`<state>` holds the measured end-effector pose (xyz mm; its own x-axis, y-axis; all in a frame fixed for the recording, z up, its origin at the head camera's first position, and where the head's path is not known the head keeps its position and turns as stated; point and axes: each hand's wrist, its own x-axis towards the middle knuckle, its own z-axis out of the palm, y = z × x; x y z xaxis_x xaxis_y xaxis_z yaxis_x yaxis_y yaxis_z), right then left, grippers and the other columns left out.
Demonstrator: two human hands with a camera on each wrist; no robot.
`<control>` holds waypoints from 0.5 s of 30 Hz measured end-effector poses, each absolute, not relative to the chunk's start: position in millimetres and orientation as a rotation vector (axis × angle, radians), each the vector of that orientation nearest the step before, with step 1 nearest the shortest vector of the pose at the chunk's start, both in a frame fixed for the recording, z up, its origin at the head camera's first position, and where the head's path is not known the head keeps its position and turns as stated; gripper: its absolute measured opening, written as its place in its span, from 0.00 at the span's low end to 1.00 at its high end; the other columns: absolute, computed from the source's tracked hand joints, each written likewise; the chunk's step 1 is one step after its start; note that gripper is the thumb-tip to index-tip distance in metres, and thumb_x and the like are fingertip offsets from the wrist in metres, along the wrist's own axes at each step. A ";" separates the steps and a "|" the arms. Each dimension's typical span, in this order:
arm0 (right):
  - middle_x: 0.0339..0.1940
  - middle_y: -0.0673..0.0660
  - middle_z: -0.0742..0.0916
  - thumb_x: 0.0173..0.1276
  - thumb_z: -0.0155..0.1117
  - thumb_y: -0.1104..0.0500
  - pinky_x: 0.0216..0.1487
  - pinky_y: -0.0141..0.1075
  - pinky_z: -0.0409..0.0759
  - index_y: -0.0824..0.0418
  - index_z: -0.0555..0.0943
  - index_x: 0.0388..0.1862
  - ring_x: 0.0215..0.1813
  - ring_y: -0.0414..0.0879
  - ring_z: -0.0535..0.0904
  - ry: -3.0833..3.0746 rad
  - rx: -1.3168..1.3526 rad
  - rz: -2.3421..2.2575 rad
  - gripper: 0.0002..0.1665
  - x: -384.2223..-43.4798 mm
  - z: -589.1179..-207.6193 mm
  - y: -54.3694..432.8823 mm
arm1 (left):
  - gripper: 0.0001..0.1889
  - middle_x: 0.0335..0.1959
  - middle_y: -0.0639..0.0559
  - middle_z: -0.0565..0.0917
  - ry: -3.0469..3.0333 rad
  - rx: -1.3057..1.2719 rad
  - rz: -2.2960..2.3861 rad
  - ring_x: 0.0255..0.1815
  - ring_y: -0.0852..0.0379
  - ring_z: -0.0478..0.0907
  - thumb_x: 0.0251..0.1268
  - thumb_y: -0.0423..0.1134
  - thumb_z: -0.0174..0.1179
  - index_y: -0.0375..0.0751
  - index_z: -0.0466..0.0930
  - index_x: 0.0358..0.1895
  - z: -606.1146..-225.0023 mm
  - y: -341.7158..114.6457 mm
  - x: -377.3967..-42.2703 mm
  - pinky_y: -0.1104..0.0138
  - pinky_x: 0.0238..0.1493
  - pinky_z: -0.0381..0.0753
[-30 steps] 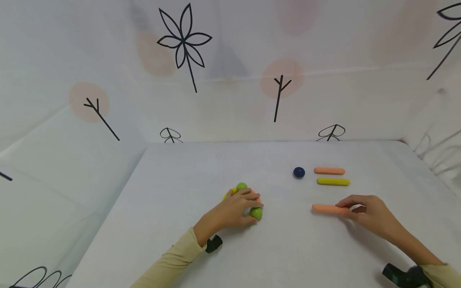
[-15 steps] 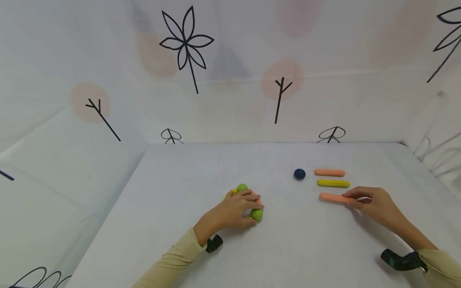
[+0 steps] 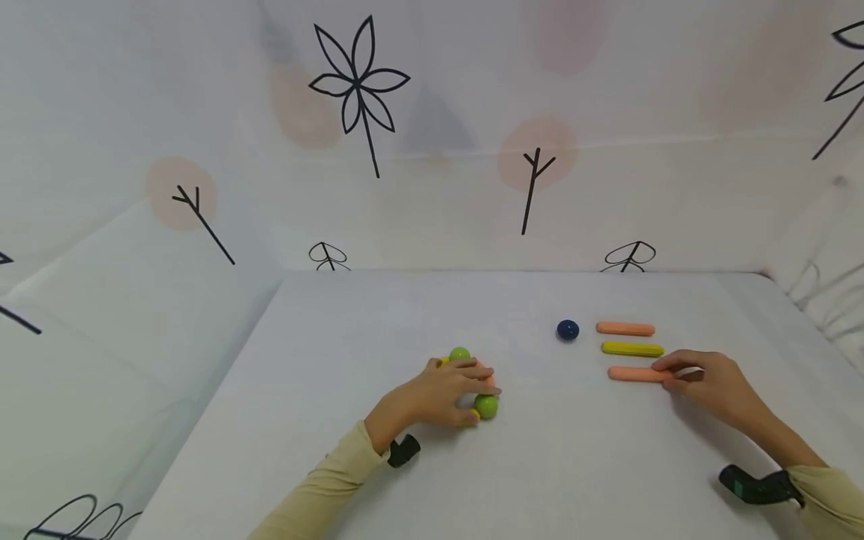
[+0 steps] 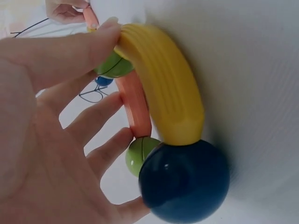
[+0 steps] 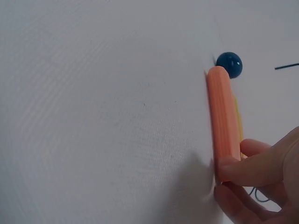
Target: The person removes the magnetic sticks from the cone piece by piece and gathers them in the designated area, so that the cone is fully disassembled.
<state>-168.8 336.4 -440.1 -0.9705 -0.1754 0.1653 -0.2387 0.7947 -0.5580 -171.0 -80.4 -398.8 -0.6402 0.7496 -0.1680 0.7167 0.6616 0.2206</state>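
Note:
My left hand (image 3: 439, 394) holds a joined piece of curved sticks and balls on the table, largely covered by the hand in the head view. In the left wrist view the thumb presses the end of a yellow curved stick (image 4: 166, 84), which meets a dark blue ball (image 4: 184, 182). Fingertips touch an orange curved stick (image 4: 134, 105) between a lower green ball (image 4: 140, 156) and another green ball (image 4: 114, 66). On the right, my right hand (image 3: 722, 386) pinches one end of a straight orange stick (image 3: 631, 373) between thumb and fingers.
Beyond the right hand, a straight yellow stick (image 3: 632, 349) and a second orange stick (image 3: 625, 328) lie roughly parallel. Left of them is a loose dark blue ball (image 3: 568, 330). A patterned white cloth backdrop (image 3: 432, 210) rises behind the white table (image 3: 337, 315).
My right hand has carried the orange stick away from me, to just below the yellow stick. The left thumb has shifted slightly, and yellow now shows beside the near green ball.

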 end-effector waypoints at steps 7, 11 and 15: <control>0.40 0.66 0.84 0.50 0.70 0.71 0.32 0.40 0.81 0.65 0.84 0.37 0.34 0.20 0.68 -2.844 0.310 0.876 0.13 -169.2 -441.6 335.4 | 0.25 0.70 0.60 0.63 2.669 1.147 0.168 0.73 0.55 0.53 0.64 0.52 0.59 0.65 0.69 0.66 -401.4 -77.6 -167.3 0.44 0.58 0.62; 0.39 0.65 0.85 0.49 0.70 0.72 0.30 0.35 0.81 0.63 0.84 0.36 0.36 0.31 0.75 -2.822 0.316 0.839 0.13 -168.3 -441.4 333.5 | 0.27 0.70 0.60 0.63 2.697 1.121 0.127 0.72 0.54 0.54 0.65 0.53 0.58 0.66 0.67 0.67 -402.6 -74.4 -163.7 0.43 0.57 0.64; 0.39 0.66 0.85 0.49 0.69 0.73 0.28 0.29 0.77 0.63 0.84 0.34 0.39 0.56 0.79 -2.783 0.328 0.799 0.13 -165.7 -438.2 328.5 | 0.29 0.71 0.59 0.62 2.687 1.087 0.135 0.72 0.54 0.55 0.65 0.54 0.58 0.65 0.64 0.69 -399.8 -73.2 -162.2 0.43 0.56 0.65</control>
<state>-165.7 328.5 -438.2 -0.9492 -0.1505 0.2765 -0.2742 0.8264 -0.4917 -162.2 -73.2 -399.8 -0.6945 0.6951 -0.1860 0.6729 0.7189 0.1740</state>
